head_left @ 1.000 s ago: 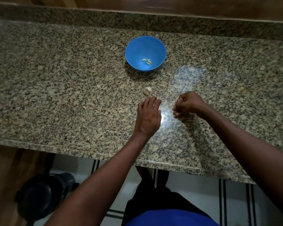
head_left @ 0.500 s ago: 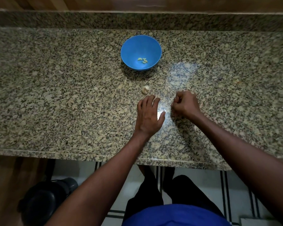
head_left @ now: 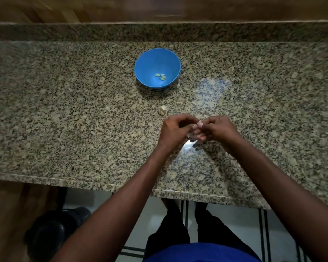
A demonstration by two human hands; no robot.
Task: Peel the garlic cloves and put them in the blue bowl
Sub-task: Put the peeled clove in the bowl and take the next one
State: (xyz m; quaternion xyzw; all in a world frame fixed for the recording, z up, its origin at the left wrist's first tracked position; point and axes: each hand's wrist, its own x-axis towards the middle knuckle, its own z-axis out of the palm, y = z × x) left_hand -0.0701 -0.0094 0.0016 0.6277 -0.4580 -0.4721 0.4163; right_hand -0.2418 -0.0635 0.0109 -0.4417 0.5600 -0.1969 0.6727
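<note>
Granite counter (head_left: 68,114) fills most of the frame, speckled tan and black, and I stand at its near edge. Upper middle sits the blue bowl (head_left: 140,72), with a few peeled cloves (head_left: 161,76) lying pale yellow-green at its bottom, so part of the job is done. Just below the bowl, apart from it, a whitish piece of garlic (head_left: 162,110) rests on the stone, its papery skin apparently on; I judge it waits its turn. Below that, in the centre, my left hand (head_left: 175,131) and my right hand (head_left: 219,130) meet fingertip to fingertip above the counter. Both have their fingers curled inward, pinching something small between them. I take it for a clove being peeled, though only a pale sliver shows at my right fingertips (head_left: 200,121) and I cannot make out how much skin is off. What remains, as I read it: finish this one, drop it in, then the piece on the stone.
</note>
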